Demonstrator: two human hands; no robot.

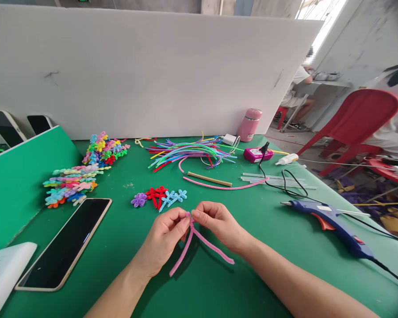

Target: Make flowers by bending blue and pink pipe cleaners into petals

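A pink pipe cleaner [215, 248] is pinched at its bent upper part between both hands, its two loose ends spreading downward in an upside-down V. My left hand [167, 234] grips it from the left with thumb and forefinger. From the right, my right hand [219, 222] pinches the same upper part, fingertips almost touching the left ones. Just beyond the hands lie a purple flower [139, 200], red flower shapes [157, 195] and light blue flower shapes [173, 198].
Colourful pipe cleaners [189, 151] lie behind, near a pink bottle [250, 125]. At right are a blue glue gun [331, 221], glue sticks [278, 180] and a black cord. A phone [66, 243] and flower piles [73, 184] lie left. People sit beyond the table.
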